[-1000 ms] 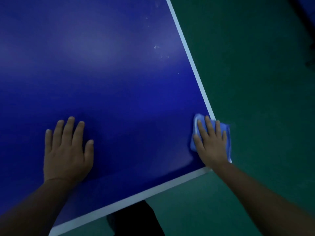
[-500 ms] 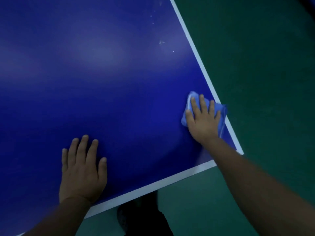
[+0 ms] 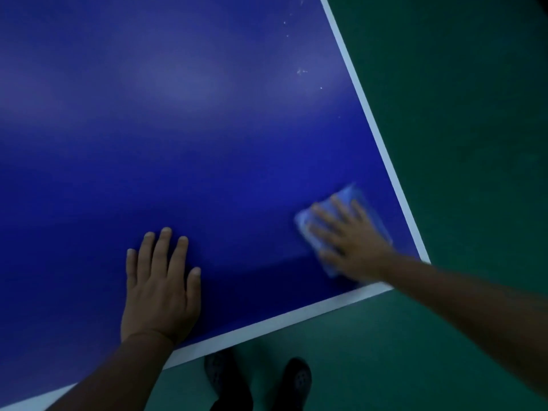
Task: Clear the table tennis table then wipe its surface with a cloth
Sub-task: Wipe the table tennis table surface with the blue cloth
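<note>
The blue table tennis table (image 3: 207, 143) with white edge lines fills most of the view. My right hand (image 3: 350, 241) presses flat, fingers spread, on a light blue cloth (image 3: 353, 197) near the table's near right corner; hand and cloth are motion-blurred. My left hand (image 3: 160, 289) rests flat on the bare surface near the front edge, fingers straight. Small white specks (image 3: 302, 71) lie on the surface farther up by the right side line.
Green floor (image 3: 459, 114) surrounds the table on the right and front. My two dark shoes (image 3: 299, 378) stand just below the table's front edge (image 3: 267, 324). The room is dim.
My right hand has slid the cloth leftward, away from the right side line and a little toward the front edge. My left hand stays flat on the table.
</note>
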A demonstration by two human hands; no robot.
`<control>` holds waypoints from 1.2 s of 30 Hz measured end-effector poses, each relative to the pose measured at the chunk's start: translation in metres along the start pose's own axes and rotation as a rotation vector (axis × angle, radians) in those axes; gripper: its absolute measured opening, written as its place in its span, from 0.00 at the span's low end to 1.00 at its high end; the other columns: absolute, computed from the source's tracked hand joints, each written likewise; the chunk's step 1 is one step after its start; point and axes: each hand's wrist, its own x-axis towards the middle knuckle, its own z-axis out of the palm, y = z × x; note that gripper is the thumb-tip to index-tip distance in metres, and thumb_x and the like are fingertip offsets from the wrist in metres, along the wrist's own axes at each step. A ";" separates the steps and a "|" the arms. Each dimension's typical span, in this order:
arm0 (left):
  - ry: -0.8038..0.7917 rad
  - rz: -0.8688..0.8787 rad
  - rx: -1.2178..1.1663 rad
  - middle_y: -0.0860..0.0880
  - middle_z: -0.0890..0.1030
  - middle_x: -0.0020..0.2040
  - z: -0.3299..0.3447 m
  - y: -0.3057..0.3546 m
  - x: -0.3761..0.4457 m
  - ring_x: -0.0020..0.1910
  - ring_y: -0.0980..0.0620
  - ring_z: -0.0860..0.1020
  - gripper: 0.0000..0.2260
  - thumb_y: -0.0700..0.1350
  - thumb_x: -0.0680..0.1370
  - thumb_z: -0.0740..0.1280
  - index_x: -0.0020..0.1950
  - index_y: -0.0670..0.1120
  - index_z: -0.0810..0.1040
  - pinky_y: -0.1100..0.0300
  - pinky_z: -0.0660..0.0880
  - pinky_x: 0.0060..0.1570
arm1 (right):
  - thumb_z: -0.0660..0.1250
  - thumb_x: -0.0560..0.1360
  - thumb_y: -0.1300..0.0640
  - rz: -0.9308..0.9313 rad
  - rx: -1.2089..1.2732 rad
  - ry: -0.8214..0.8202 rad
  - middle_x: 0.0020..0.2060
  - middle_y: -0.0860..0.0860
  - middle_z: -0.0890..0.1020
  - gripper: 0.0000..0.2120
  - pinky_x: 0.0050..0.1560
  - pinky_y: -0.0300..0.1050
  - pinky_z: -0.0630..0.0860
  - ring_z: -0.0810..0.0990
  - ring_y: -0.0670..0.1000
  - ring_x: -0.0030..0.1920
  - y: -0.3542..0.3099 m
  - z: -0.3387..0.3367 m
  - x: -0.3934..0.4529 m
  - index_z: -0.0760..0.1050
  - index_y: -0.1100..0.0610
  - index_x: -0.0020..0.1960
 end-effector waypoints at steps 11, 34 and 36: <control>0.047 0.004 -0.052 0.40 0.62 0.78 0.006 -0.004 -0.001 0.79 0.40 0.54 0.29 0.56 0.81 0.47 0.75 0.40 0.68 0.41 0.46 0.77 | 0.53 0.82 0.41 0.183 0.195 0.167 0.80 0.49 0.58 0.26 0.73 0.71 0.49 0.51 0.64 0.79 -0.158 0.004 0.039 0.58 0.44 0.79; 0.088 0.006 -0.007 0.39 0.63 0.77 0.011 -0.004 0.001 0.79 0.40 0.54 0.28 0.55 0.81 0.49 0.74 0.39 0.68 0.53 0.36 0.77 | 0.40 0.82 0.39 1.033 0.290 0.011 0.81 0.45 0.44 0.28 0.76 0.67 0.42 0.41 0.57 0.80 0.011 0.009 -0.048 0.41 0.41 0.80; 0.086 0.007 -0.004 0.38 0.63 0.77 0.010 -0.004 0.001 0.78 0.40 0.54 0.28 0.55 0.81 0.49 0.74 0.39 0.68 0.53 0.37 0.77 | 0.39 0.82 0.38 1.078 0.264 0.048 0.81 0.46 0.46 0.28 0.76 0.67 0.43 0.43 0.59 0.80 -0.027 0.013 -0.044 0.42 0.42 0.80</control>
